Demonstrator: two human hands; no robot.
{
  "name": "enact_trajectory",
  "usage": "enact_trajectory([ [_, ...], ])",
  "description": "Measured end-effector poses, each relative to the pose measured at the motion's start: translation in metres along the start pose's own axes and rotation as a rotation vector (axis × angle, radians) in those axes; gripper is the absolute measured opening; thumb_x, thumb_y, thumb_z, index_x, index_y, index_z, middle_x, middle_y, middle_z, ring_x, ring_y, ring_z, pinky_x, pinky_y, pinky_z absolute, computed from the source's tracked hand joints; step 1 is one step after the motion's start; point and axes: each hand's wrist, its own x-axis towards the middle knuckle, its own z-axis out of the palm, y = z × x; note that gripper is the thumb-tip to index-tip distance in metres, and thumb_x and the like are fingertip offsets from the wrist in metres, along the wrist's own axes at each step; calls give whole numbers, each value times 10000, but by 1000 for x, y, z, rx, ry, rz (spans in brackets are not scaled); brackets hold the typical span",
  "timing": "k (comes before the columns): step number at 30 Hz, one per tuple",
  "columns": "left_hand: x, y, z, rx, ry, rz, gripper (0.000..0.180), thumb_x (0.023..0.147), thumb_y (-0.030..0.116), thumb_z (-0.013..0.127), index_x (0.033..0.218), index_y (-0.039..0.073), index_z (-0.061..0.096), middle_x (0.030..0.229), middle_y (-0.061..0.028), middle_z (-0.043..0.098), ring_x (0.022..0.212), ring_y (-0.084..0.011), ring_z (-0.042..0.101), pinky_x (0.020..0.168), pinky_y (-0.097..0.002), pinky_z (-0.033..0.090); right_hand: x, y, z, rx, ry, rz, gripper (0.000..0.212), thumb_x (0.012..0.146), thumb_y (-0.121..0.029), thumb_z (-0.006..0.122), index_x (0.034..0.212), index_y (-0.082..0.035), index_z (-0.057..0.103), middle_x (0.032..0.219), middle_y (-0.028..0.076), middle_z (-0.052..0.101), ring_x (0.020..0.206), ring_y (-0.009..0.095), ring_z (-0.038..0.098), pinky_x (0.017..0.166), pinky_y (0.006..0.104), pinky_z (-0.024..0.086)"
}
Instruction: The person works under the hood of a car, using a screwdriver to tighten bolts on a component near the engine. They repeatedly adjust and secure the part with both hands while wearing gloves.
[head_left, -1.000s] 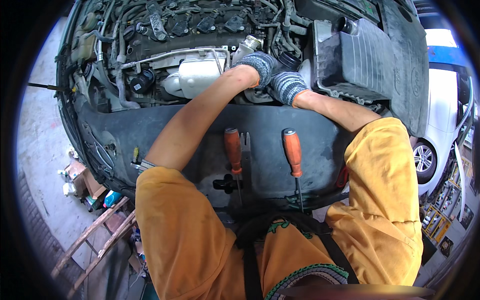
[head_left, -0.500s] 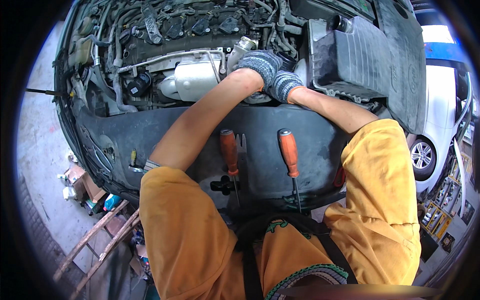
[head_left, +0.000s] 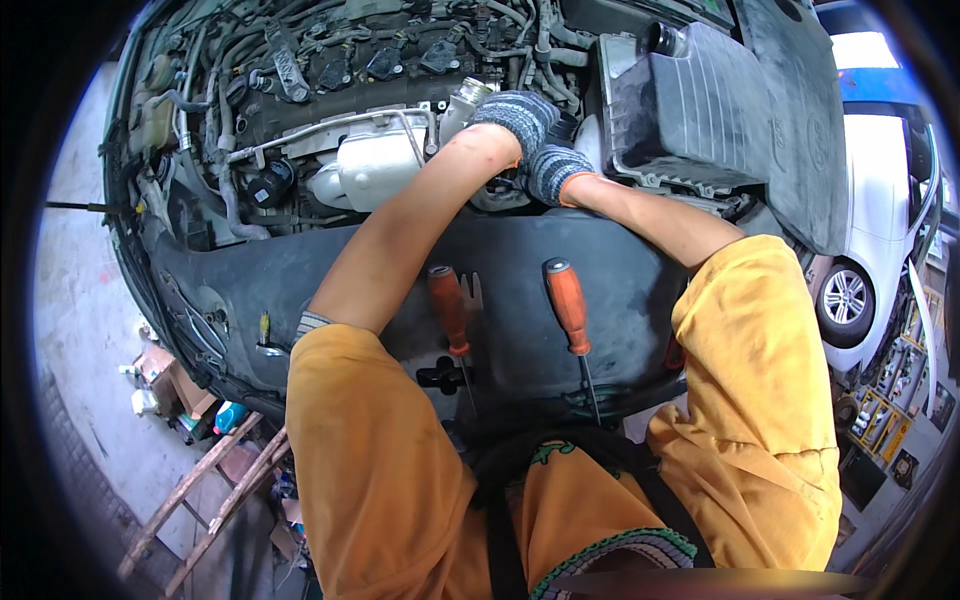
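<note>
Both my hands wear grey knitted gloves and reach down into the engine bay. My left hand [head_left: 517,120] is bent over beside a metal pipe end [head_left: 468,96], its fingers hidden below. Just under it, my right hand [head_left: 558,173] points inward close to the left one, next to the black air filter box [head_left: 690,115]. What either hand grips is out of sight. A silver heat shield [head_left: 380,165] lies left of my left wrist. Two orange-handled screwdrivers, a left one [head_left: 448,310] and a right one [head_left: 568,305], rest on the black front panel [head_left: 510,240].
A forked metal tool [head_left: 471,292] lies by the left screwdriver. On the panel's left side is a small tool with a yellow-green part [head_left: 265,330]. A wooden ladder [head_left: 205,480] and cardboard boxes [head_left: 180,385] are at the lower left. A white car [head_left: 875,220] stands at right.
The view has shifted slightly, so the car parts sit a little further left. My hands stay in the same spot in the engine bay, with only slight movement.
</note>
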Motion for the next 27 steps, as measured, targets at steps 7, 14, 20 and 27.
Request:
enact_trajectory([
  [7, 19, 2, -21, 67, -119, 16, 357, 646, 26, 747, 1000, 47, 711, 1028, -172, 683, 927, -312, 677, 739, -406, 554, 6, 12, 17, 9, 148, -86, 346, 874, -355, 536, 1092, -117, 661, 1054, 188, 655, 958, 351, 631, 828, 387, 495],
  [14, -5, 10, -7, 173, -76, 72, 246, 768, 52, 615, 1006, 63, 677, 967, -159, 691, 916, -324, 673, 738, -426, 551, 1, 6, 13, -33, 127, 57, 362, 838, -376, 559, 1060, -118, 680, 1042, 182, 667, 951, 338, 642, 810, 393, 503],
  [20, -17, 16, -2, 54, 9, -17, 232, 885, 146, 494, 1029, 50, 649, 989, -180, 678, 923, -335, 666, 752, -435, 541, 4, 8, 17, -55, 115, 76, 393, 825, -405, 571, 1022, -85, 687, 1024, 179, 675, 950, 342, 647, 801, 398, 508],
  [27, -2, 13, 0, 50, -31, -72, 239, 897, 143, 497, 1087, 71, 623, 1009, -197, 668, 937, -341, 661, 775, -450, 536, -8, -2, 1, -36, 107, 84, 394, 831, -389, 572, 1034, -70, 682, 1045, 197, 666, 977, 336, 645, 833, 399, 506],
])
